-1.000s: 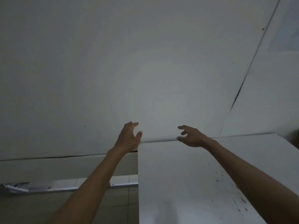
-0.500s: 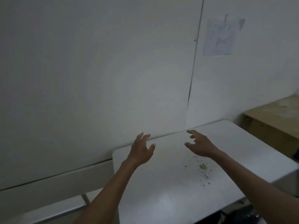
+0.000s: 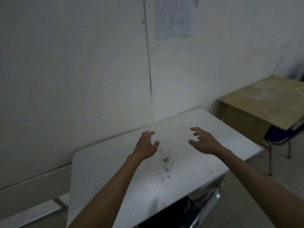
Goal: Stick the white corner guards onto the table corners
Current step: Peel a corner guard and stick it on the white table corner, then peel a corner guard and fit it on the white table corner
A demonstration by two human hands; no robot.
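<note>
Hands are held out over a white table (image 3: 102, 170) that is pushed against a pale wall (image 3: 74, 71). The left hand (image 3: 146, 146) is raised above the tabletop with its fingers spread and loosely bent, nothing gripped. The right hand (image 3: 204, 142) is held the same way, fingers apart and empty, just across from the left. Between and below the two hands, a patch of brown crumbs and dark specks (image 3: 165, 160) is seen on the table. No corner guard can be made out on the rounded table corners. A sheet of paper (image 3: 175, 17) is stuck on the wall, and a wooden desk (image 3: 263, 99) is placed to the right.
</note>
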